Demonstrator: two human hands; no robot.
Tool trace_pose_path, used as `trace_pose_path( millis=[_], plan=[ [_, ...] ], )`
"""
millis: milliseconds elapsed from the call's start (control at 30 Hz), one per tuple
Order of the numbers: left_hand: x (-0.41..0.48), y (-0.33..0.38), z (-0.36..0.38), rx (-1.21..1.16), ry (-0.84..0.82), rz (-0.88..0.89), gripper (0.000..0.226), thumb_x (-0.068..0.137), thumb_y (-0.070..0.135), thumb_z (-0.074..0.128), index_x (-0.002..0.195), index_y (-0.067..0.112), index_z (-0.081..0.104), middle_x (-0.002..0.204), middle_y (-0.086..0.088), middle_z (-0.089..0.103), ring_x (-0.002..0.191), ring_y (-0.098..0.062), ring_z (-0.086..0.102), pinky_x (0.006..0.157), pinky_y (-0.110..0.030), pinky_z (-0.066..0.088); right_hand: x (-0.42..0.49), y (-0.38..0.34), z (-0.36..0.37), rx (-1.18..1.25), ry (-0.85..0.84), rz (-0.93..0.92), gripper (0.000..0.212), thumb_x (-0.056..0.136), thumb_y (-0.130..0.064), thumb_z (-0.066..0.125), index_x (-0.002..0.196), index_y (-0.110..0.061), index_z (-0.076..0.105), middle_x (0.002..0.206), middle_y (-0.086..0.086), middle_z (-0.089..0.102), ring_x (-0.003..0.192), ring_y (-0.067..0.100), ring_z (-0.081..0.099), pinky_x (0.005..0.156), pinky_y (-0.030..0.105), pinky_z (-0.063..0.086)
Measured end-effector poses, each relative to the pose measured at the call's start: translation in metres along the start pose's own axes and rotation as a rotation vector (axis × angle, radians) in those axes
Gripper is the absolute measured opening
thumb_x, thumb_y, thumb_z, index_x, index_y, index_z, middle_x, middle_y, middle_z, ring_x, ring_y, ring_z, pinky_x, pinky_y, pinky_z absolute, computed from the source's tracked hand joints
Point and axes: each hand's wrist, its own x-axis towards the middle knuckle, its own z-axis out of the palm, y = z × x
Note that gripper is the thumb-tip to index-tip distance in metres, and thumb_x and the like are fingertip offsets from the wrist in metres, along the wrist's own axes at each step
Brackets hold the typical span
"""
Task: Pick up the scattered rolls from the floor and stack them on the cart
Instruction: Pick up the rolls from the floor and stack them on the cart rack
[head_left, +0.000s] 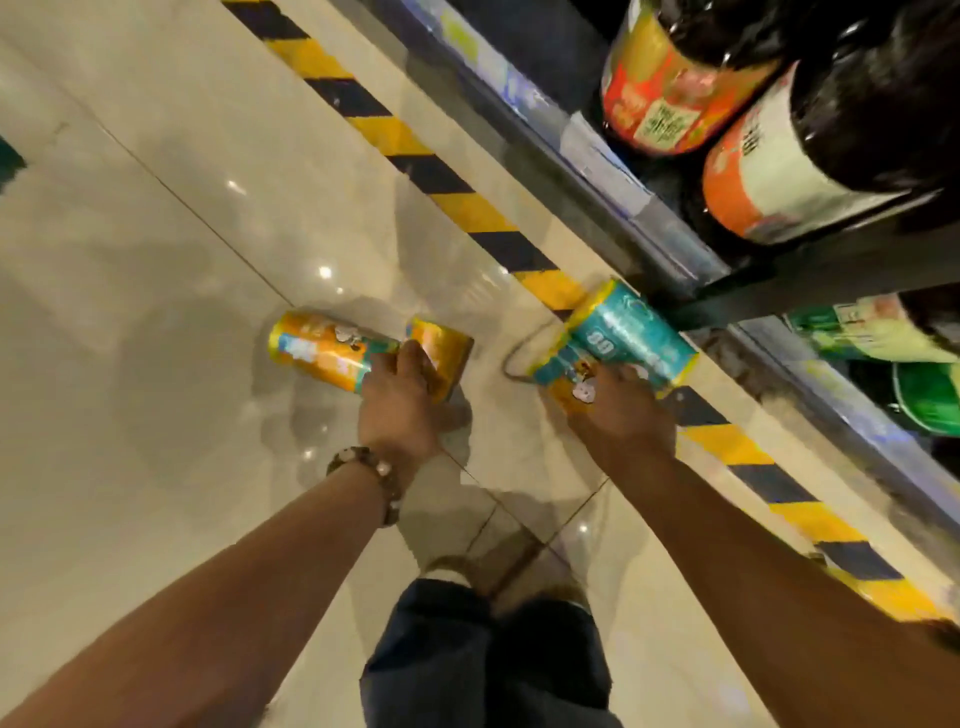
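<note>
Two orange-yellow wrapped rolls lie on the shiny tiled floor: one (322, 351) on its side at centre left, a second (441, 358) just right of it. My left hand (402, 405), with a bead bracelet on the wrist, reaches down between them, fingers curled over the second orange roll. A teal and yellow roll (623, 338) sits beside the striped tape, and my right hand (618, 415) grips its near end. No cart is in view.
Black-and-yellow hazard tape (457, 202) runs diagonally along the foot of a shelf unit (649, 228) on the right, which holds large dark bottles (810, 161) and green bottles (930, 395). My legs in dark trousers (488, 665) stand below the hands.
</note>
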Motion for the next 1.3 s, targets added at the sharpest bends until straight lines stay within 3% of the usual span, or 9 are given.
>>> trace_pose_path(
  millis=[133, 333, 467, 633, 733, 900, 1000, 1133, 1300],
  plan=[
    [-0.001, 0.005, 0.022, 0.112, 0.117, 0.059, 0.061, 0.072, 0.029, 0.073, 0.118, -0.001, 0.048, 0.132, -0.021, 0.045, 0.122, -0.038, 0.048, 0.087, -0.046, 0.048, -0.002, 0.005, 0.039, -0.036, 0.229, -0.011, 0.055, 0.071, -0.045, 0.054, 0.113, -0.009, 0.056, 0.115, 0.016, 0.058, 0.107, 0.037, 0.056, 0.076, 0.043, 0.05],
    [0.003, 0.004, 0.04, -0.213, -0.175, -0.179, 0.074, 0.055, 0.054, 0.075, 0.111, 0.015, 0.047, 0.107, -0.007, 0.065, 0.097, -0.029, 0.064, 0.083, -0.04, 0.054, -0.011, 0.001, 0.058, 0.279, -0.012, 0.152, 0.063, 0.07, -0.042, 0.07, 0.118, -0.009, 0.048, 0.113, 0.014, 0.055, 0.107, 0.034, 0.052, 0.085, 0.039, 0.044],
    [-0.026, 0.007, 0.02, -0.304, -0.198, -0.241, 0.061, 0.066, 0.04, 0.077, 0.116, 0.017, 0.052, 0.101, 0.005, 0.06, 0.095, -0.02, 0.06, 0.076, -0.027, 0.044, -0.042, 0.004, 0.035, 0.593, -0.077, 0.295, 0.053, 0.066, -0.046, 0.073, 0.104, -0.014, 0.056, 0.098, 0.006, 0.062, 0.089, 0.027, 0.057, 0.076, 0.034, 0.046],
    [-0.11, 0.023, -0.05, -0.422, -0.238, -0.258, 0.056, 0.063, 0.045, 0.079, 0.11, 0.021, 0.059, 0.102, 0.006, 0.066, 0.092, -0.017, 0.062, 0.08, -0.03, 0.049, -0.134, -0.002, -0.042, 0.833, -0.091, 0.361, 0.041, 0.072, -0.045, 0.071, 0.098, -0.017, 0.057, 0.086, -0.003, 0.056, 0.076, 0.018, 0.049, 0.057, 0.023, 0.036],
    [-0.171, 0.045, -0.116, -0.522, -0.274, -0.259, 0.061, 0.051, 0.049, 0.08, 0.104, 0.024, 0.063, 0.096, 0.004, 0.07, 0.086, -0.016, 0.067, 0.081, -0.036, 0.055, -0.201, -0.01, -0.097, 0.914, -0.06, 0.409, 0.051, 0.069, -0.051, 0.071, 0.099, -0.012, 0.061, 0.088, 0.001, 0.061, 0.079, 0.021, 0.055, 0.064, 0.026, 0.043],
    [-0.27, 0.089, -0.247, -0.7, -0.338, -0.158, 0.061, 0.05, 0.043, 0.082, 0.103, 0.019, 0.065, 0.094, -0.001, 0.073, 0.082, -0.016, 0.071, 0.064, -0.027, 0.056, -0.312, -0.033, -0.208, 1.096, 0.082, 0.488, 0.035, 0.069, -0.044, 0.075, 0.085, -0.013, 0.065, 0.07, 0.0, 0.064, 0.071, 0.024, 0.06, 0.07, 0.036, 0.05],
    [-0.336, 0.117, -0.32, -0.737, -0.384, -0.083, 0.075, 0.031, 0.043, 0.077, 0.098, 0.012, 0.067, 0.081, -0.003, 0.076, 0.078, -0.022, 0.071, 0.076, -0.036, 0.057, -0.394, -0.047, -0.285, 1.263, 0.179, 0.54, 0.022, 0.068, -0.031, 0.08, 0.077, -0.018, 0.065, 0.071, -0.001, 0.069, 0.071, 0.021, 0.065, 0.072, 0.041, 0.055],
    [-0.409, 0.165, -0.397, -0.723, -0.42, 0.156, 0.049, 0.034, 0.029, 0.077, 0.08, 0.019, 0.063, 0.051, 0.012, 0.068, 0.048, 0.003, 0.063, 0.052, -0.011, 0.05, -0.479, -0.055, -0.36, 1.356, 0.328, 0.46, 0.026, 0.066, -0.025, 0.082, 0.085, -0.013, 0.068, 0.067, -0.001, 0.071, 0.055, 0.011, 0.064, 0.053, 0.033, 0.057],
    [-0.491, 0.213, -0.443, -0.647, -0.571, 0.346, 0.051, 0.041, 0.037, 0.076, 0.089, 0.027, 0.061, 0.085, 0.01, 0.07, 0.078, -0.009, 0.068, 0.067, -0.023, 0.054, -0.571, -0.043, -0.417, 1.455, 0.535, 0.426, 0.026, 0.068, -0.028, 0.079, 0.084, -0.015, 0.064, 0.072, 0.006, 0.068, 0.058, 0.02, 0.06, 0.047, 0.028, 0.049]
  ],
)
